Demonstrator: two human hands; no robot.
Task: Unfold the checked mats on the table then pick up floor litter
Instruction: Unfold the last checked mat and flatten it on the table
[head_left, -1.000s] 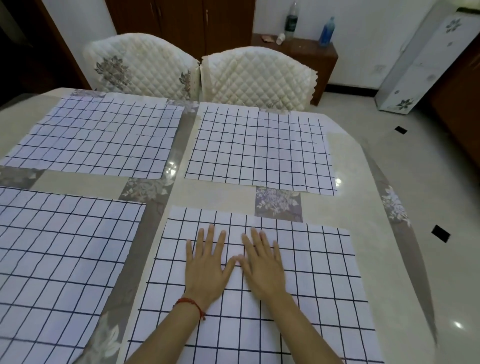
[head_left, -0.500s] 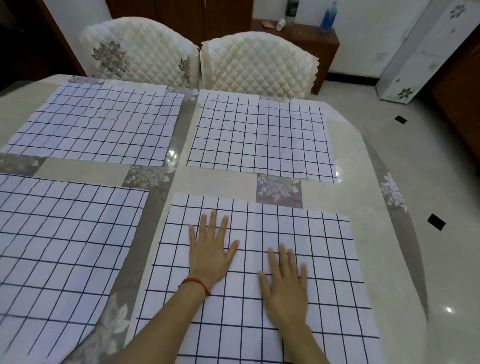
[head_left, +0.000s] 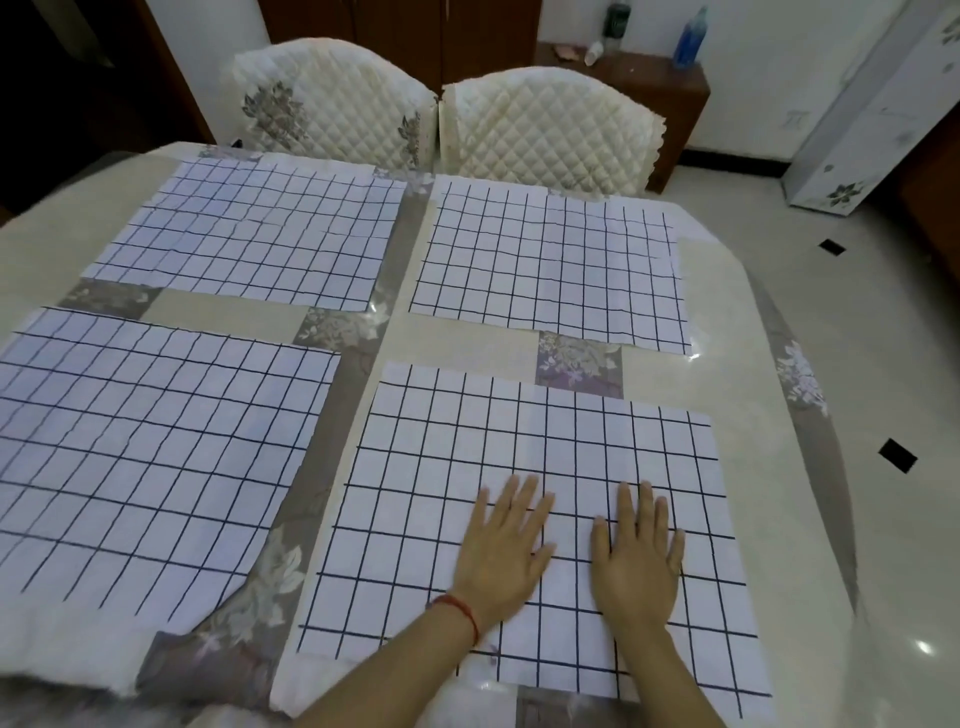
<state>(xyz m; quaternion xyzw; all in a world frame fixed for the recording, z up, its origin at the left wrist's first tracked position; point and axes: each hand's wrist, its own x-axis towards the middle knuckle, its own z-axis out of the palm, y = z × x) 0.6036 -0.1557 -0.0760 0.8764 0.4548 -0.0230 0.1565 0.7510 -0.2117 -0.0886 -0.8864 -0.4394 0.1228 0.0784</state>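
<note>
Several white mats with a dark checked grid lie flat and unfolded on the table (head_left: 769, 395). The near right mat (head_left: 441, 467) has both my hands on it. My left hand (head_left: 506, 551), with a red string at the wrist, lies palm down with fingers spread. My right hand (head_left: 636, 556) lies flat beside it, a small gap between them. Other mats lie at near left (head_left: 145, 441), far left (head_left: 260, 234) and far right (head_left: 550, 265). No litter shows on the visible floor (head_left: 883, 338).
Two quilted cream chairs (head_left: 550, 124) stand at the table's far side. A wooden side cabinet (head_left: 660, 73) carries bottles behind them. A white appliance (head_left: 883, 104) stands at the right wall. Dark square inlays dot the pale floor tiles.
Both hands have slid over the near right mat toward me and to the right, moving apart from touching. The camera has shifted, showing more of the table's near edge.
</note>
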